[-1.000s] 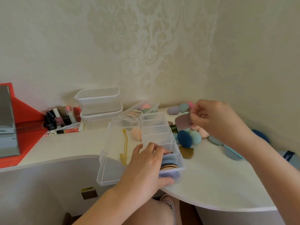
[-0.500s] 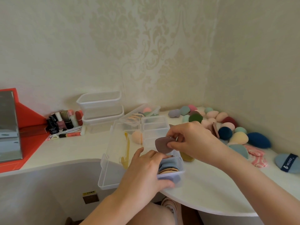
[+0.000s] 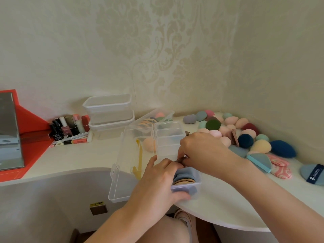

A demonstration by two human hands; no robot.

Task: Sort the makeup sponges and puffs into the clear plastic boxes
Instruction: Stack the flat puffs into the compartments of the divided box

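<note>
Since half a second ago the right grip has dropped from above the clear box to its nearest compartment, taking the mauve puff with it. Only a dark sliver of that puff now shows at its fingertips. The right grip is narrow, pinched on the puff. The left grip is curled around the near end of the box, thumb on the front wall, fingers over the stack of flat puffs standing on edge inside.

The puff sits directly under the right fingertips, at the far end of the stack. It seems to stand face to face with the others, though too little shows to be sure. I judge the coming move is a short push straight down, and the right grip is the nearer one.

Room is tight, with a divider wall just behind and the stack in front. The box's near end appears to overhang the curved edge of the counter, so a hard push could tip it. The loose sponges lie to the right by the wall, well apart.
</note>
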